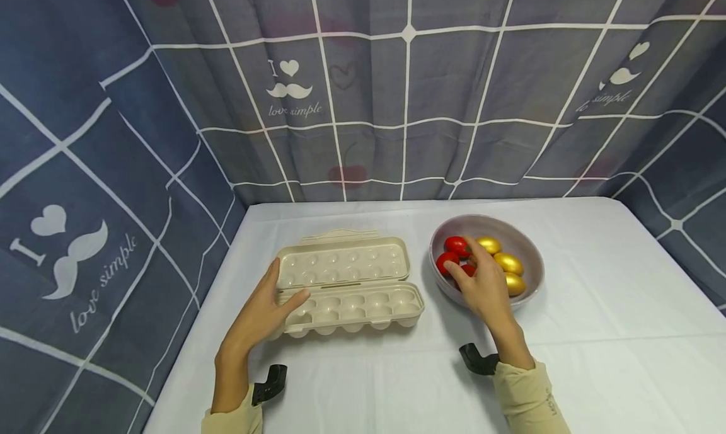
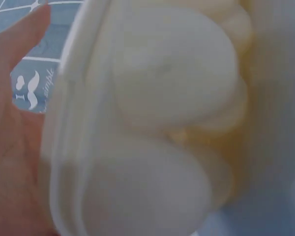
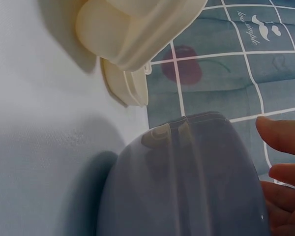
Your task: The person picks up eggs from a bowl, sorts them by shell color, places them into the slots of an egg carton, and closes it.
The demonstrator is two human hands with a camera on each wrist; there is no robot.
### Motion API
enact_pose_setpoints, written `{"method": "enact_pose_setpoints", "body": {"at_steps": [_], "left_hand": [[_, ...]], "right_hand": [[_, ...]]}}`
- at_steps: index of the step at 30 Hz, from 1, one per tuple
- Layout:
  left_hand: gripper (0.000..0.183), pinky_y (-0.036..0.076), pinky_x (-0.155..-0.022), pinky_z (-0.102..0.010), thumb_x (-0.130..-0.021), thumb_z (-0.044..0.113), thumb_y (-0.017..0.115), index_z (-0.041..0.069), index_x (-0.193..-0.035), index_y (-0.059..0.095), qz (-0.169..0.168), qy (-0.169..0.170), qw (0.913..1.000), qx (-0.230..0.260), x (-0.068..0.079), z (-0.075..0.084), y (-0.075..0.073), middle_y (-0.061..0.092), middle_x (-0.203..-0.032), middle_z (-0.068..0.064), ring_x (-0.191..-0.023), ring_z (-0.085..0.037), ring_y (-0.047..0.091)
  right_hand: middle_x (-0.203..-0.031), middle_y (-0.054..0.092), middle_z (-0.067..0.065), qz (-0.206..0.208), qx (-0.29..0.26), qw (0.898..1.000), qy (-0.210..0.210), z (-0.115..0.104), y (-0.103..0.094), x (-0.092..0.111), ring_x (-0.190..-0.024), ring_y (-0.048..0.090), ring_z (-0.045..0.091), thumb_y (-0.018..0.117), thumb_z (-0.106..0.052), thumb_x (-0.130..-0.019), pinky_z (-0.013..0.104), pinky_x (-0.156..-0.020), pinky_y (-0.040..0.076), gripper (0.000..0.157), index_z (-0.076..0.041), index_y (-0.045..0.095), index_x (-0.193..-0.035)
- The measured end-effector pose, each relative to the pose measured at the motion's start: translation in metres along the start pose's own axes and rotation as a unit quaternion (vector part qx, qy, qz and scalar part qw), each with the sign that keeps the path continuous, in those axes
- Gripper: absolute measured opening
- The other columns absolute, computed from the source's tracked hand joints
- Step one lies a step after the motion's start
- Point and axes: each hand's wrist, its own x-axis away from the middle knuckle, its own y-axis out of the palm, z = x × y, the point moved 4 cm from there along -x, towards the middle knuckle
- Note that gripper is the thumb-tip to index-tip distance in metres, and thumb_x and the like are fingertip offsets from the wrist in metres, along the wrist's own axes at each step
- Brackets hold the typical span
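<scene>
A cream egg carton (image 1: 351, 303) lies with its lid folded back on the left half of the table, its cups bare. My left hand (image 1: 259, 317) rests against its left end, thumb stretched over the tray's corner. The left wrist view shows the carton's rounded cup undersides (image 2: 172, 69) close up. To the right stands a greyish-mauve bowl (image 1: 535, 271) with three red eggs (image 1: 455, 245) and three gold eggs (image 1: 508, 262) in sight. My right hand (image 1: 486, 288) reaches into it over the red eggs, thumb and fingers apart. That hand hides part of the contents.
A white cloth (image 1: 612, 283) covers the table. Dark checked curtains (image 1: 368, 106) hang behind it and along both sides. Black curved camera mounts (image 1: 271, 383) jut from the wrists near the sleeves.
</scene>
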Motion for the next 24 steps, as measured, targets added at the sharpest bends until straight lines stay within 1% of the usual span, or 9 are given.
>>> {"method": "enact_pose_setpoints", "body": {"at_steps": [1, 3, 6, 10, 13, 17, 20, 22, 24], "left_hand": [[0.095, 0.014, -0.116, -0.057, -0.093, 0.043, 0.067, 0.008, -0.159, 0.006, -0.003, -0.003, 1.0, -0.002, 0.002, -0.003, 0.0, 0.01, -0.163, -0.012, -0.149, -0.031, 0.009], [0.1, 0.013, -0.115, -0.059, -0.092, 0.044, 0.068, 0.003, -0.158, 0.004, -0.01, -0.018, 0.9997, -0.013, 0.007, -0.007, -0.001, 0.007, -0.163, -0.017, -0.149, -0.034, 0.007], [0.104, 0.013, -0.114, -0.061, -0.09, 0.045, 0.07, 0.0, -0.157, 0.005, -0.017, -0.031, 0.9992, -0.018, 0.012, -0.012, -0.002, 0.007, -0.162, -0.02, -0.148, -0.037, 0.007], [0.105, 0.012, -0.113, -0.063, -0.089, 0.043, 0.071, -0.004, -0.156, 0.004, -0.029, -0.045, 0.9986, -0.003, 0.019, -0.015, -0.003, 0.005, -0.161, -0.023, -0.148, -0.04, 0.005], [0.101, 0.012, -0.112, -0.064, -0.092, 0.039, 0.07, -0.004, -0.156, 0.004, -0.038, -0.042, 0.998, 0.028, 0.023, -0.017, -0.001, 0.005, -0.161, -0.025, -0.147, -0.042, 0.006], [0.095, 0.011, -0.112, -0.065, -0.093, 0.03, 0.07, -0.001, -0.157, 0.006, -0.044, -0.014, 0.9971, 0.06, 0.027, -0.018, 0.001, 0.007, -0.161, -0.025, -0.146, -0.042, 0.006], [0.099, 0.007, -0.112, -0.066, -0.092, 0.028, 0.071, -0.006, -0.155, 0.002, -0.05, -0.013, 0.997, 0.058, 0.03, -0.021, 0.002, 0.0, -0.16, -0.028, -0.146, -0.044, 0.0], [0.103, 0.004, -0.112, -0.066, -0.091, 0.028, 0.072, -0.009, -0.153, -0.001, -0.055, -0.021, 0.9966, 0.058, 0.031, -0.023, 0.002, -0.004, -0.159, -0.03, -0.146, -0.046, -0.004], [0.105, 0.004, -0.112, -0.066, -0.09, 0.028, 0.073, -0.01, -0.153, -0.002, -0.058, -0.027, 0.9962, 0.059, 0.033, -0.025, 0.003, -0.005, -0.159, -0.031, -0.146, -0.046, -0.005]], "right_hand": [[-0.109, 0.064, 0.024, 0.001, -0.002, 1.0, 0.002, 0.0, 0.0, 0.0, -0.086, 0.06, 0.041, 0.079, -0.01, -0.084, 0.049, -0.076, 0.045, 0.054, 0.004, 0.056, -0.131], [-0.116, 0.064, 0.024, 0.0, -0.005, 1.0, 0.003, 0.001, -0.001, -0.001, -0.089, 0.061, 0.041, 0.079, -0.01, -0.084, 0.05, -0.079, 0.046, 0.055, 0.004, 0.056, -0.131], [-0.119, 0.063, 0.024, -0.007, -0.006, 1.0, 0.01, 0.002, 0.0, -0.001, -0.091, 0.062, 0.042, 0.079, -0.011, -0.084, 0.052, -0.081, 0.047, 0.056, 0.004, 0.056, -0.132], [-0.121, 0.062, 0.024, -0.016, -0.011, 1.0, 0.019, 0.004, 0.002, -0.001, -0.096, 0.063, 0.044, 0.078, -0.012, -0.085, 0.054, -0.085, 0.047, 0.056, 0.003, 0.055, -0.133], [-0.121, 0.062, 0.023, -0.018, -0.014, 1.0, 0.018, 0.004, 0.002, -0.001, -0.097, 0.062, 0.043, 0.077, -0.014, -0.086, 0.053, -0.086, 0.047, 0.054, 0.002, 0.055, -0.133], [-0.12, 0.063, 0.022, -0.014, -0.018, 1.0, 0.01, 0.004, 0.001, -0.001, -0.094, 0.061, 0.042, 0.077, -0.015, -0.086, 0.052, -0.084, 0.047, 0.054, 0.002, 0.055, -0.133], [-0.12, 0.063, 0.022, -0.015, -0.022, 1.0, 0.007, 0.005, 0.002, -0.002, -0.095, 0.062, 0.041, 0.077, -0.016, -0.087, 0.052, -0.084, 0.048, 0.055, 0.002, 0.055, -0.134], [-0.12, 0.063, 0.022, -0.017, -0.024, 1.0, 0.007, 0.006, 0.003, -0.002, -0.096, 0.062, 0.041, 0.077, -0.016, -0.087, 0.053, -0.085, 0.048, 0.055, 0.001, 0.055, -0.134], [-0.121, 0.062, 0.022, -0.02, -0.023, 1.0, 0.007, 0.007, 0.003, -0.002, -0.097, 0.063, 0.042, 0.077, -0.016, -0.087, 0.053, -0.086, 0.049, 0.055, 0.001, 0.055, -0.134]]}}
